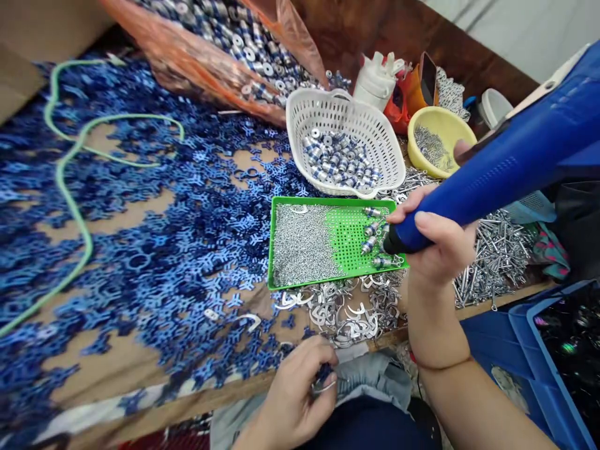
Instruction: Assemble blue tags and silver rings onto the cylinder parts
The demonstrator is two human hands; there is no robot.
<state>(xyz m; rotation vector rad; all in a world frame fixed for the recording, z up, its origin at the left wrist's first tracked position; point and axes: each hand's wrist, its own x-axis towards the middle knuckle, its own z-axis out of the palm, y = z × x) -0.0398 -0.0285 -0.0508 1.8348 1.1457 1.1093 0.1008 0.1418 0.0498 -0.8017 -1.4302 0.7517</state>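
My right hand (pixel 438 240) is wrapped round a long blue hand tool (pixel 497 175) with a black front end. The tool slants across the upper right. Its black end is over the right side of a green tray (pixel 270 250). Several silver-and-blue cylindrical fittings (pixel 370 245) lie there, and small silver pins (pixel 304 244) fill the tray's left half. At the table's front edge, my left hand (pixel 297 390) is closed on a small dark blue part (pixel 324 373), with a thin silver curved edge showing by the fingers. The fingers hide most of it.
Blue three-armed metal pieces (pixel 187 250) cover the left of the table, crossed by a pale green cord (pixel 70 194). A white basket (pixel 391 150), an orange bag (pixel 187 56) and a yellow bowl (pixel 417 115) stand behind. Long screws (pixel 497 256) and a blue crate (pixel 510 350) are on the right.
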